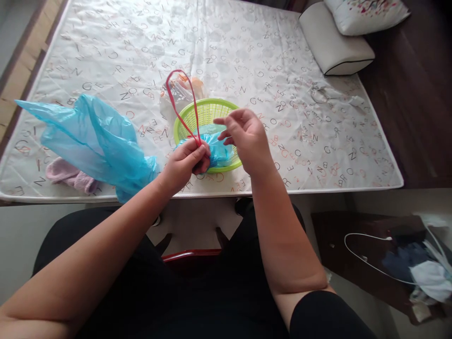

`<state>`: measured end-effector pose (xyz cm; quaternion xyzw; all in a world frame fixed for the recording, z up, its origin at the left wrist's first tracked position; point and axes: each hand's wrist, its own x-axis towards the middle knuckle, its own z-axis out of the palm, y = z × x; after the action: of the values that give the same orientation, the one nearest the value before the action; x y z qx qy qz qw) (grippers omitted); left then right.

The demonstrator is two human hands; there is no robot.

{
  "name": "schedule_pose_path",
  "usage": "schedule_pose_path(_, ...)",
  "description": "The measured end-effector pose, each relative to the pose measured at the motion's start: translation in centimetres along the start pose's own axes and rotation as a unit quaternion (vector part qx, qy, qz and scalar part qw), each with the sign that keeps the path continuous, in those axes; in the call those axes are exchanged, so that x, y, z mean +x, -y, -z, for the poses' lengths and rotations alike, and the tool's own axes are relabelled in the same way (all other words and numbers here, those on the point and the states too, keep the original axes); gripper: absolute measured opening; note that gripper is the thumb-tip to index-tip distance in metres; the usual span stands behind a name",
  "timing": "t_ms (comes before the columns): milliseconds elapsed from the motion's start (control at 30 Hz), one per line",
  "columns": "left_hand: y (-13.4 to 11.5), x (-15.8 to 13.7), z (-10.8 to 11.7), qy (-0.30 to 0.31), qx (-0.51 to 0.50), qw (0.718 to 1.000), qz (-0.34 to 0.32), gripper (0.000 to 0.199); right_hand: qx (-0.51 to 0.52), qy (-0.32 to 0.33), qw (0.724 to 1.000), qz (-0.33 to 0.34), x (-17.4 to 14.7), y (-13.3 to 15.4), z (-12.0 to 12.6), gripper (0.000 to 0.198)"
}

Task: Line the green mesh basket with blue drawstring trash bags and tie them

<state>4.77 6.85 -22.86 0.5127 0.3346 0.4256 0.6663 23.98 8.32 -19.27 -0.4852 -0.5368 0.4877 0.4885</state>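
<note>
My left hand [187, 160] is closed, pinching a thin red cord [170, 92] whose long loop stands up above the fingers. Across from it, my right hand [247, 136] hovers over the right rim of a light-green plastic basket [183, 125]; its fingers are partly curled but apart, with nothing visible in them. Inside the basket lies crumpled blue plastic [224, 153], partly covered by both hands. To the left of my left hand, a large blue plastic bag [95, 136] lies spread out. A pink fuzzy cloth [67, 174] pokes out beneath that bag.
Behind the basket sits a clear plastic bag [173, 96] with orange bits. A letter-printed white mattress [282, 94] forms the work surface. At its back right are a beige bolster [332, 42] and a flowered cushion [367, 16]. Below right, a white cable [356, 256] lies near dark cloth.
</note>
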Motion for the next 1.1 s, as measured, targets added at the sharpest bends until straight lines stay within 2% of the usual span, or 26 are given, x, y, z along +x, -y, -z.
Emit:
schedule_pose_path(100, 0.1, -0.1, 0.0, 0.054, 0.012, 0.998, -0.012, 0.04, -0.04, 0.096, 0.993, -0.052, -0.4, -0.1, -1.0, 0.057)
schedule_pose_path(200, 0.1, -0.3, 0.2, 0.107, 0.044, 0.993, -0.032, 0.038, 0.004, 0.19, 0.974, -0.12, -0.7, -0.1, -1.3, 0.06)
schedule_pose_path(267, 0.0, -0.4, 0.4, 0.131, 0.078, 0.988, -0.04, 0.038, 0.031, 0.193, 0.97, -0.144, -0.6, -0.2, -1.2, 0.056)
schedule_pose_path(400, -0.8, -0.7, 0.5, 0.145, 0.141, 0.979, -0.035, 0.042, 0.037, 0.168, 0.974, -0.15, -0.2, -0.7, -0.7, 0.051)
schedule_pose_path(500, -1.7, -0.9, 0.3, 0.148, 0.168, 0.975, -0.011, 0.041, 0.033, 0.19, 0.969, -0.157, -0.1, -1.0, -0.3, 0.05)
schedule_pose_path(633, -2.0, -1.2, 0.0, 0.161, 0.188, 0.969, -0.006, 0.038, 0.058, 0.189, 0.971, -0.132, -0.1, -1.1, -0.2, 0.051)
schedule_pose_path(700, -1.6, -1.1, -0.1, 0.134, 0.163, 0.977, -0.013, 0.039, 0.061, 0.166, 0.978, -0.113, 0.0, -1.0, -0.3, 0.05)
schedule_pose_path(733, -1.3, -1.1, -0.1, 0.102, 0.14, 0.985, -0.015, 0.039, 0.06, 0.148, 0.982, -0.104, 0.0, -1.0, -0.4, 0.049)
schedule_pose_path(800, -0.7, -0.8, -0.3, 0.01, 0.079, 0.997, -0.021, 0.039, 0.056, 0.102, 0.989, -0.089, 0.2, -1.2, -0.7, 0.049)
schedule_pose_path(900, -0.1, -0.2, -0.4, -0.105, 0.004, 0.994, -0.021, 0.039, 0.041, 0.047, 0.995, -0.078, 0.5, -1.8, -1.3, 0.052)
schedule_pose_path(1000, 0.3, 0.3, -0.2, -0.15, -0.026, 0.988, 0.017, 0.043, 0.003, 0.021, 0.999, -0.048, 0.6, -2.3, -1.9, 0.048)
schedule_pose_path(1100, 0.4, 0.6, 0.1, -0.164, -0.05, 0.983, 0.068, 0.047, -0.052, 0.009, 0.999, -0.012, 0.2, -1.9, -2.2, 0.038)
